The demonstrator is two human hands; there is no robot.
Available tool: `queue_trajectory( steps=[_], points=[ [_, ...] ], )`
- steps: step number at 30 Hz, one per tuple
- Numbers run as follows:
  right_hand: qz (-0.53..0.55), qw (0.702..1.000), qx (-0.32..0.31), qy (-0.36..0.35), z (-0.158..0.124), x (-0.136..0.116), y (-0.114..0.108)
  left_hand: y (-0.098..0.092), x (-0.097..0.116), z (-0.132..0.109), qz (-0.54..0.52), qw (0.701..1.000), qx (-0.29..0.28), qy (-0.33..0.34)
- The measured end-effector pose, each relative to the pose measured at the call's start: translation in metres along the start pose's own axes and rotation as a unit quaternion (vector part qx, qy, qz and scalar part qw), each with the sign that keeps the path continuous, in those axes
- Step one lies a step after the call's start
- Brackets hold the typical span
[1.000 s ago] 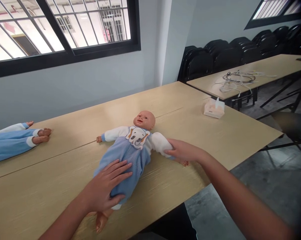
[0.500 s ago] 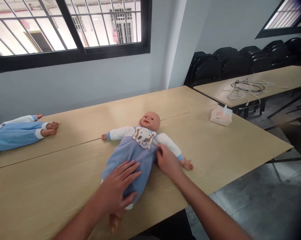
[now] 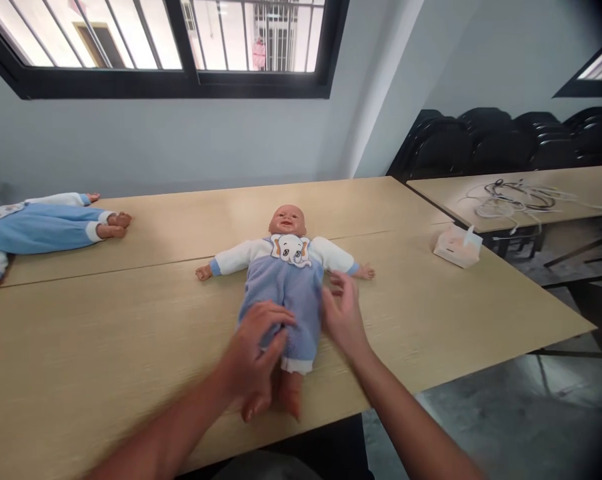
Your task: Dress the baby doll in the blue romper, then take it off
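Note:
A baby doll in a blue romper with an elephant on the chest lies face up on the wooden table, arms spread. My left hand rests on the doll's left trouser leg, fingers curled on the cloth near the white cuff. My right hand lies against the doll's other side at the hip, fingers spread and open. The doll's bare feet stick out just below my left hand.
A second doll in light blue lies at the table's far left. A tissue box stands near the right edge. Another table with white cables and stacked black chairs stands at the right.
My right hand has left the doll's sleeve and come down to its hip. My left hand slid lower toward the leg cuff. The view has swung so the doll lies straighter.

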State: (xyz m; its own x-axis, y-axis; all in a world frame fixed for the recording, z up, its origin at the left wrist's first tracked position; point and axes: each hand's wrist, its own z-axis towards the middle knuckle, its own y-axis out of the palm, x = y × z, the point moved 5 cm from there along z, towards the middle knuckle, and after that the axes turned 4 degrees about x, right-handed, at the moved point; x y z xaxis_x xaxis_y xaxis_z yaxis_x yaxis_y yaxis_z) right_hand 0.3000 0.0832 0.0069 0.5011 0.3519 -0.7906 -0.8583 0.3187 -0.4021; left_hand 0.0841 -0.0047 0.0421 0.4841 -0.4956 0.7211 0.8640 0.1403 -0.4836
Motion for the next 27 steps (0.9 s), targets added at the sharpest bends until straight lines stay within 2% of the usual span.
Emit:
queue_trajectory(
  steps=[2,3,5,7,10,16,20,22,24,27],
  points=[
    [-0.015,0.996,-0.029,-0.085,-0.04,-0.019,-0.021,-0.03,-0.018,-0.016,0.021,0.997,0.068,-0.029],
    [-0.029,0.991,-0.038,-0.129,-0.06,-0.027,-0.03,-0.042,-0.029,-0.027,0.041,0.994,0.08,-0.056],
    [-0.06,0.974,-0.088,-0.199,-0.092,-0.04,-0.039,-0.053,-0.048,-0.052,0.083,0.991,0.035,-0.103],
    [-0.093,0.961,-0.127,-0.227,-0.11,-0.045,-0.038,-0.053,-0.059,-0.073,0.122,0.984,-0.033,-0.122],
    [-0.118,0.952,-0.135,-0.249,-0.114,-0.049,-0.028,-0.044,-0.061,-0.086,0.163,0.978,-0.068,-0.111],
    [-0.098,0.942,-0.142,-0.288,-0.114,-0.057,-0.017,-0.032,-0.057,-0.079,0.19,0.973,-0.039,-0.124],
    [-0.075,0.942,-0.203,-0.255,-0.12,-0.055,-0.016,-0.032,-0.057,-0.079,0.203,0.971,-0.036,-0.121],
    [-0.078,0.949,-0.211,-0.222,-0.119,-0.059,-0.017,-0.032,-0.057,-0.079,0.209,0.97,-0.033,-0.121],
    [-0.069,0.955,-0.207,-0.203,-0.119,-0.075,-0.017,-0.032,-0.057,-0.079,0.214,0.969,-0.034,-0.121],
    [-0.057,0.934,-0.25,-0.248,-0.132,-0.113,-0.004,-0.031,-0.055,-0.077,0.218,0.968,-0.044,-0.115]
  ],
)
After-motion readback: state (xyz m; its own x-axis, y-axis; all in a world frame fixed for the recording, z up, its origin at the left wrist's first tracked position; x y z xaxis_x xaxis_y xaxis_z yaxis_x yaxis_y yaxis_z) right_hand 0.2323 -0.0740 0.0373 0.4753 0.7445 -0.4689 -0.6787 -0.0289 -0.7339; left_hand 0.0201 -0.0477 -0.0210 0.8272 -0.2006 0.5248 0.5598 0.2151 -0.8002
